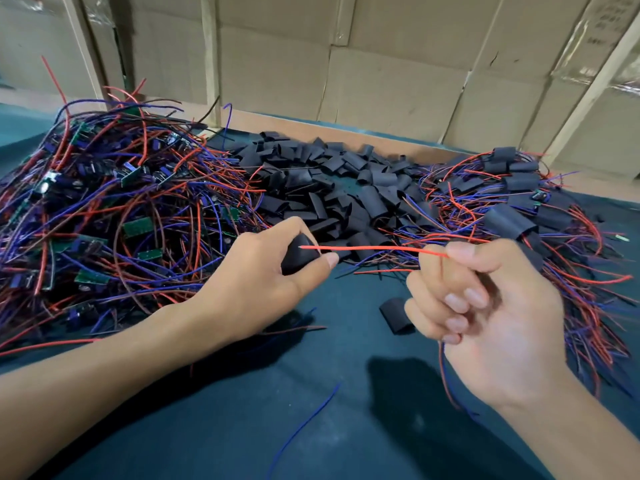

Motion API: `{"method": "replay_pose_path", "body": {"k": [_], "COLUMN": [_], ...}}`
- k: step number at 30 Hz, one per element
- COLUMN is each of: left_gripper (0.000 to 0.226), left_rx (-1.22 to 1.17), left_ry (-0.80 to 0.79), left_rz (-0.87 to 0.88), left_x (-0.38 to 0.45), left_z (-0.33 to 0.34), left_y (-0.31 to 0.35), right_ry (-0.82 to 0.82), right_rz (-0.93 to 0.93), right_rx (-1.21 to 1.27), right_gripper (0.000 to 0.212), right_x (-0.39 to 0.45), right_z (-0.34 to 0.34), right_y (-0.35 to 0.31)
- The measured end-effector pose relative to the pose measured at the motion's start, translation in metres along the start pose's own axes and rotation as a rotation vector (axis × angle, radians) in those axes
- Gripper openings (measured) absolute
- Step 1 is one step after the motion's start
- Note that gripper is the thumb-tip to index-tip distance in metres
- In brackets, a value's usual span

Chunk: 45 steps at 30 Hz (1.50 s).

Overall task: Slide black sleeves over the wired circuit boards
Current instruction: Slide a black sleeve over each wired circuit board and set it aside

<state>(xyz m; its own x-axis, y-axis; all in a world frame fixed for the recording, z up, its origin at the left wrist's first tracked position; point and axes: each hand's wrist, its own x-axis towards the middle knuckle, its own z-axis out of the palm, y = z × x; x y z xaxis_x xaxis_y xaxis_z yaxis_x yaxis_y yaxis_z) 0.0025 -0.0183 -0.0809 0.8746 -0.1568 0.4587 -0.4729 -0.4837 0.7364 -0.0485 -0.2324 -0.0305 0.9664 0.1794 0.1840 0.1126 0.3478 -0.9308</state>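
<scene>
My left hand (263, 271) pinches a black sleeve (297, 258) between thumb and fingers, its mouth facing right. My right hand (485, 313) is closed around a wired circuit board, mostly hidden in the fist, and holds its red wire (367, 249) out to the left. The wire's tip touches the sleeve's mouth. More wires trail down from the right fist. A pile of bare wired boards (114, 209) lies at the left. Loose black sleeves (332, 188) are heaped in the middle. Sleeved boards (512, 202) lie at the right.
Everything rests on a dark green table mat (242, 410). One stray sleeve (396, 315) lies on the mat beside my right hand, and a loose blue wire (304, 424) lies nearer me. Cardboard boxes (381, 64) wall off the far side.
</scene>
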Motion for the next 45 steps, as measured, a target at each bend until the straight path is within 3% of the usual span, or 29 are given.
{"method": "replay_pose_path", "body": {"k": [10,21,23,27,31,35,38,40,42,45], "left_gripper": [0.024,0.024,0.028,0.036,0.040,0.027,0.007,0.022,0.022,0.029], "left_rx": [0.027,0.051,0.150,0.532,0.814,1.121,1.062,0.916,0.784,0.694], "left_ry": [-0.181,-0.154,-0.153,-0.101,-0.092,-0.068,-0.285,-0.355,-0.318,-0.183], "left_rz": [0.204,0.234,0.293,0.584,0.621,0.642,0.573,0.396,0.301,0.318], "left_x": [-0.010,-0.013,-0.012,-0.005,0.002,0.012,0.019,0.029,0.031,0.021], "left_z": [0.000,-0.001,-0.002,-0.005,-0.014,0.002,0.031,0.041,0.043,0.037], "left_y": [0.006,0.007,0.009,0.013,0.012,0.033,0.052,0.050,0.041,0.029], "right_ry": [0.086,0.122,0.075,-0.164,-0.100,-0.095,-0.053,0.006,0.087,0.142], "right_rz": [0.000,0.072,0.116,0.312,0.361,0.370,0.408,0.418,0.374,0.393], "right_rx": [-0.019,-0.118,-0.282,-0.516,-0.555,-0.733,-0.886,-0.747,-0.542,-0.436], "right_gripper": [0.033,0.037,0.039,0.037,0.036,0.031,0.058,0.065,0.067,0.053], "right_x": [-0.004,0.000,0.002,0.001,0.005,0.006,0.007,0.010,0.014,0.017], "right_z": [-0.003,-0.013,-0.016,-0.011,-0.013,-0.016,-0.021,-0.022,-0.024,-0.026], "right_y": [-0.002,-0.001,0.001,0.006,0.010,0.012,0.015,0.014,0.012,0.005]}}
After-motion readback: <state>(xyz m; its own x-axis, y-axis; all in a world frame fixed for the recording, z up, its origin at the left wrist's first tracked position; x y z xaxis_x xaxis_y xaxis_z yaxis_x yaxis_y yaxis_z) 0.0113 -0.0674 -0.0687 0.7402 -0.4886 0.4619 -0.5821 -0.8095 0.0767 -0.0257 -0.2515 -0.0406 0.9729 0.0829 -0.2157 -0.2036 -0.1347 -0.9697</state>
